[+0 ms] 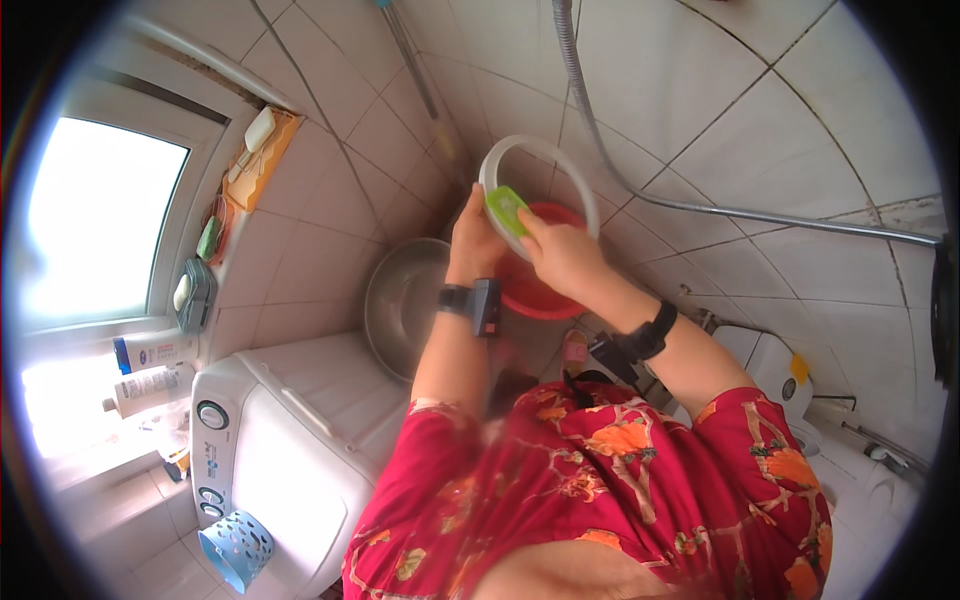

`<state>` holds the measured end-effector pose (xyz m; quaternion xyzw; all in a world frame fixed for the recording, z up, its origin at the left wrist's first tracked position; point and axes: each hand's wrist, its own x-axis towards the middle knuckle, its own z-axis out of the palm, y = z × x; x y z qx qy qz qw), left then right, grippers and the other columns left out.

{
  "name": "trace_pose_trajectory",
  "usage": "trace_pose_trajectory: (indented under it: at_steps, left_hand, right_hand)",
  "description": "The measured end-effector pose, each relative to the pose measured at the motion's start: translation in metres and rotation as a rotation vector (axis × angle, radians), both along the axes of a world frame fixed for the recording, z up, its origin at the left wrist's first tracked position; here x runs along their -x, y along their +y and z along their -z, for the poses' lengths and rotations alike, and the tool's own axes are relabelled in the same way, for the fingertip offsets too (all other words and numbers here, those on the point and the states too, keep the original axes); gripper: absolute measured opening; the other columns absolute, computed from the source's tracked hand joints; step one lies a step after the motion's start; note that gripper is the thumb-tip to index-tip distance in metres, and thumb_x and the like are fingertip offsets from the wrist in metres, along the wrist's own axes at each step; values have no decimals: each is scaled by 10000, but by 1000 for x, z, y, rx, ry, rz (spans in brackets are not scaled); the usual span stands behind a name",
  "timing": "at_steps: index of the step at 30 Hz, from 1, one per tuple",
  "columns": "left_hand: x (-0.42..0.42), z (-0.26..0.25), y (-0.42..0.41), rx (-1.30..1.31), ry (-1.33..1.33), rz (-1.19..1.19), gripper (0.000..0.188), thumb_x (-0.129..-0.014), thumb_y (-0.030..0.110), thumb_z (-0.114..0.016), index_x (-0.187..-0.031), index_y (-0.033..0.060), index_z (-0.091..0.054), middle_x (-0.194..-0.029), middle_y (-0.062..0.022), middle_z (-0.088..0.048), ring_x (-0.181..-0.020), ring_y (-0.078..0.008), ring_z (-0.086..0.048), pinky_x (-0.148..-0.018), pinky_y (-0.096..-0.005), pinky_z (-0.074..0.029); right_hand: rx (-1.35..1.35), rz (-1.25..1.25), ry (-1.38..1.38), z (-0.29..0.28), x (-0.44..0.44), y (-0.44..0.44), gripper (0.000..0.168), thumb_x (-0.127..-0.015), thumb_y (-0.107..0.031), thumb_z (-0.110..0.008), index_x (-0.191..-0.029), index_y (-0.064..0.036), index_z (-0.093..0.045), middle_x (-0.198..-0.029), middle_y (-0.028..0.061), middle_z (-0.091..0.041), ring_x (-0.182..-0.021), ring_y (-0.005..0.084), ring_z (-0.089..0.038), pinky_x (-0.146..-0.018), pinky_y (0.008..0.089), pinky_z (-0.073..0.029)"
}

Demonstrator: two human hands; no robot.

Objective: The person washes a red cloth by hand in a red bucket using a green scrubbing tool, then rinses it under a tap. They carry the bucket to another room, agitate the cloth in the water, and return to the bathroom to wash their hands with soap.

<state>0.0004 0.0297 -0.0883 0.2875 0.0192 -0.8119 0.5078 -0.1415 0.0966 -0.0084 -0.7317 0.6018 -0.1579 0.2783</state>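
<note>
My left hand (478,236) grips the left side of a white ring (581,184), perhaps a plastic rim or lid frame, and holds it up at a tilt. In my right hand (562,255) is a green scrubbing brush (508,210), which lies against the ring's lower left side. Whether its underside touches the ring is hidden. Below the ring stands a red plastic basin (540,296), partly covered by my hands. A large metal basin (394,311) is to the left, partly behind my left forearm.
A white washing machine (292,465) stands at left, with a blue perforated basket (238,551) on its edge. Soap dishes and bottles line the windowsill (97,480). A metal shower hose (675,204) runs along the tiled wall. At right are a toilet (847,480) and white containers.
</note>
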Motion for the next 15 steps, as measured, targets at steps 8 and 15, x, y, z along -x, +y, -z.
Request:
trace_pose_trajectory:
  at_steps: [8, 15]
  left_hand:
    - [-35, 12, -7, 29, -143, -89, 290, -874, 348, -622, -864, 64, -558, -750, -36, -538, -697, -176, -514, -678, -320, -455]
    - [-51, 23, -3, 125, 9, -169, 234, -882, 284, -620, -932, 60, -579, -812, -48, -584, -728, -164, -540, -692, -318, -459]
  right_hand:
    - [-61, -125, 256, 25, 46, 42, 464, -867, -230, -546, -1313, -162, -440, -745, 172, -619, -670, 363, -615, -574, 471, -479]
    - [-15, 155, 127, 43, 85, 36, 428, -888, -250, -515, -1292, -123, -455, -840, 222, -633, -753, 400, -615, -653, 494, -481]
